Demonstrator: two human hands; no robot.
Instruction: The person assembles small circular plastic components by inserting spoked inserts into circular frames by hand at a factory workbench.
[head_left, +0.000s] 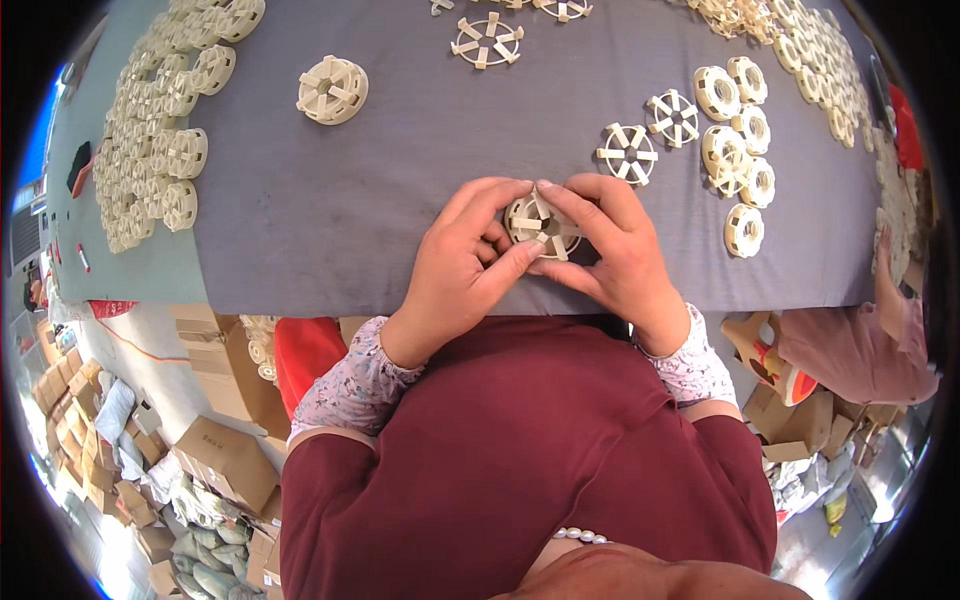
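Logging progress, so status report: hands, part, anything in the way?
Left hand, right hand both gripping cream spoked plastic ring. Ring partly covered by fingers. Nearby: two six-armed pieces beyond right hand.

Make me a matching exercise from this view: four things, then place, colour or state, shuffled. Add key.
Things
1. Central spoked part
2. Single thick round piece
3. Table cloth
4. Sleeve cuffs

Place, colour or state
A. Set apart, beyond and to the left of both hands
B. Pale, with a small floral print
C. Held between left hand and right hand
D. Plain dark grey

Pairs: 1-C, 2-A, 3-D, 4-B
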